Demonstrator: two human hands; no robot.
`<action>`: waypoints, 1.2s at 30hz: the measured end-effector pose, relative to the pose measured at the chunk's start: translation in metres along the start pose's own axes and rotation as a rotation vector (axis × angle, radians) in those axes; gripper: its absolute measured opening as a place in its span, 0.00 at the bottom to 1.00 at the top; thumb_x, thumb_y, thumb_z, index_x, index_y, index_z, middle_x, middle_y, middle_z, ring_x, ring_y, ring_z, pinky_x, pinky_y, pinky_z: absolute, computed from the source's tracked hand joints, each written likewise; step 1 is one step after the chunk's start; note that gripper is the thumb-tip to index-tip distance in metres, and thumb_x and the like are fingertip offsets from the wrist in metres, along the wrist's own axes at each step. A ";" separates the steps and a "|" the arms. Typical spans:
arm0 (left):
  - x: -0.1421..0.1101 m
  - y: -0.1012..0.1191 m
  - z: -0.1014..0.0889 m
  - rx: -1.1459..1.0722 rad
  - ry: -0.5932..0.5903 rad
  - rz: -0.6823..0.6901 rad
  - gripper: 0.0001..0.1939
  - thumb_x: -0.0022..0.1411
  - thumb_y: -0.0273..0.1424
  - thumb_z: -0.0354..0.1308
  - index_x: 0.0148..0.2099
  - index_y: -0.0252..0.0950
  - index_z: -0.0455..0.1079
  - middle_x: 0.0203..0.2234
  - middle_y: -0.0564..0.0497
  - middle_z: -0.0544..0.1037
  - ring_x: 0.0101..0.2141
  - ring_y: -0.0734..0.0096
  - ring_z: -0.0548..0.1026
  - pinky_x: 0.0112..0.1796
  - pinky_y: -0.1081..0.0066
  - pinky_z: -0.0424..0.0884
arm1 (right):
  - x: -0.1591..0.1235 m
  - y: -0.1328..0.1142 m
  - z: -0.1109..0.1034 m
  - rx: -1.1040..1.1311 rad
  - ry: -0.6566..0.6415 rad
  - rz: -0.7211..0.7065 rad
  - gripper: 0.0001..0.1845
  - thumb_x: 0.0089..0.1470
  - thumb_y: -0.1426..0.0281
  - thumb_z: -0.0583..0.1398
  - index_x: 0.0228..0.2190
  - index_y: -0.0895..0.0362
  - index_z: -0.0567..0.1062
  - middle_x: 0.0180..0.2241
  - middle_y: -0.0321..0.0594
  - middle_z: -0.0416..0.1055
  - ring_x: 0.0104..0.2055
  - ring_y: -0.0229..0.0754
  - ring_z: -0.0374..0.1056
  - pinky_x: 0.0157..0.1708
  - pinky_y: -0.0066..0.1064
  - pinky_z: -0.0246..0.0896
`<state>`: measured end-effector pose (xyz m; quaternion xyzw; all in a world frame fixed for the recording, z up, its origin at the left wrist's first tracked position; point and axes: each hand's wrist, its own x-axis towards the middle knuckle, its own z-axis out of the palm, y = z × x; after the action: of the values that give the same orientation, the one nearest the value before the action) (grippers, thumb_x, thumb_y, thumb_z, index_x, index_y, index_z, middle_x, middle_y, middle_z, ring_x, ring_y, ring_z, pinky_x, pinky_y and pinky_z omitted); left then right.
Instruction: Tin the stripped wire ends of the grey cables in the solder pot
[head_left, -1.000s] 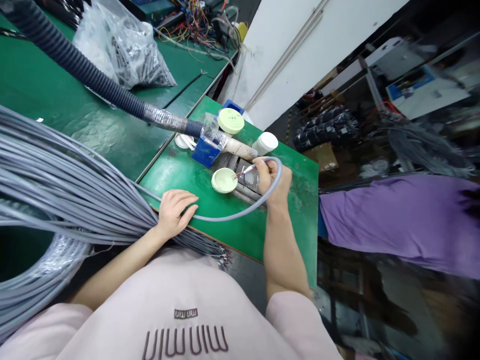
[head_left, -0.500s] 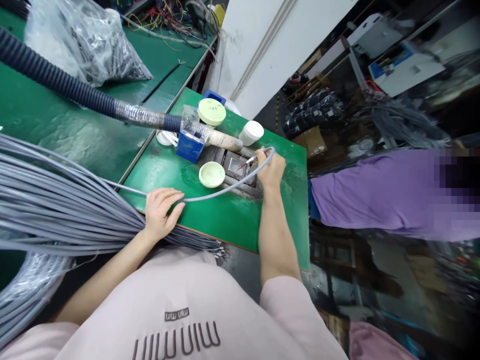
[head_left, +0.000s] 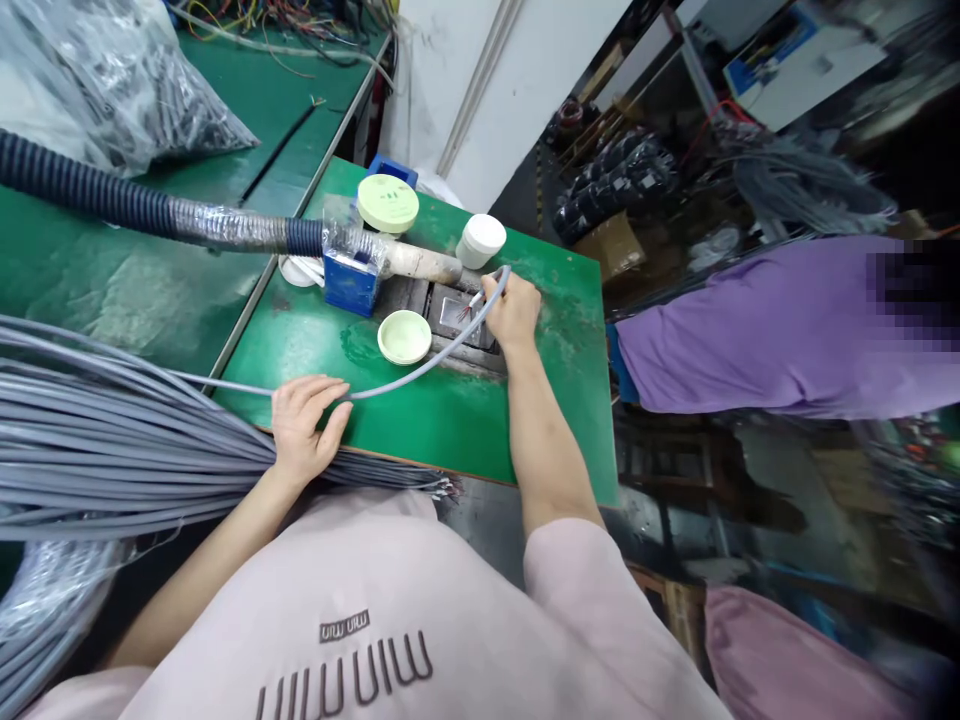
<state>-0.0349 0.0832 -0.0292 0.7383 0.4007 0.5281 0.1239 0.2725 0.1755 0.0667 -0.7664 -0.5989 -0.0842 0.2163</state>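
A grey cable (head_left: 405, 381) runs from the big bundle on the left, under my left hand, and bends up in an arc to my right hand. My left hand (head_left: 306, 420) has its thumb and fingers closed round the cable at the table's front edge. Near the looped end, my right hand (head_left: 514, 308) pinches the cable. Its stripped end, with thin red and other wires (head_left: 466, 311), points down over a solder pot (head_left: 454, 313) with a shiny silver surface. Whether the wire tips touch that surface I cannot tell. A pale green bowl (head_left: 404, 337) stands just left of the pot.
A ribbed hose (head_left: 232, 222) ends in a pipe beside the pot, by a blue block (head_left: 351, 283). Behind stand a green-lidded tub (head_left: 388, 203) and a white jar (head_left: 481, 240). A grey cable bundle (head_left: 135, 440) lies left. A person in purple (head_left: 750, 325) is at right.
The view has shifted, so the table sits farther left and slightly higher. Both hands keep hold of the cable, and its wire end stays over the pot.
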 end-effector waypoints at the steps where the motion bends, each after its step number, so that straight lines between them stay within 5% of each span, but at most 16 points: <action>1: 0.000 0.000 0.000 0.002 -0.003 -0.001 0.11 0.59 0.29 0.59 0.46 0.39 0.72 0.38 0.48 0.79 0.43 0.62 0.73 0.47 0.60 0.65 | 0.000 -0.001 0.000 -0.006 -0.009 -0.002 0.14 0.58 0.65 0.51 0.30 0.57 0.73 0.32 0.47 0.75 0.36 0.49 0.70 0.37 0.36 0.59; 8: 0.001 0.001 0.000 0.011 -0.004 0.021 0.10 0.59 0.28 0.59 0.44 0.38 0.72 0.37 0.48 0.79 0.42 0.63 0.73 0.46 0.61 0.65 | -0.011 -0.007 -0.019 0.067 0.069 -0.045 0.15 0.59 0.65 0.51 0.29 0.58 0.74 0.30 0.45 0.76 0.35 0.46 0.70 0.37 0.34 0.60; 16: -0.001 0.003 -0.003 -0.019 -0.041 -0.045 0.08 0.61 0.31 0.57 0.42 0.38 0.73 0.36 0.48 0.79 0.42 0.63 0.74 0.47 0.60 0.64 | -0.062 -0.030 -0.056 0.578 0.147 -0.040 0.16 0.58 0.59 0.54 0.32 0.56 0.76 0.29 0.38 0.75 0.27 0.37 0.67 0.29 0.29 0.62; 27: -0.001 0.004 -0.005 -0.035 -0.027 -0.039 0.07 0.62 0.31 0.56 0.41 0.37 0.73 0.36 0.48 0.80 0.40 0.65 0.74 0.45 0.62 0.64 | -0.094 -0.055 -0.039 1.268 0.006 0.145 0.13 0.49 0.58 0.62 0.28 0.56 0.75 0.23 0.36 0.74 0.19 0.33 0.60 0.21 0.26 0.56; 36: -0.002 0.003 -0.006 -0.060 -0.058 -0.089 0.07 0.61 0.32 0.57 0.40 0.38 0.74 0.36 0.49 0.80 0.41 0.65 0.75 0.47 0.60 0.64 | -0.102 -0.063 -0.033 1.291 -0.028 0.141 0.12 0.51 0.58 0.60 0.29 0.55 0.75 0.23 0.36 0.73 0.22 0.36 0.65 0.20 0.27 0.58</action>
<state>-0.0387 0.0784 -0.0261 0.7307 0.4135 0.5122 0.1808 0.1891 0.0834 0.0713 -0.5206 -0.4802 0.3171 0.6308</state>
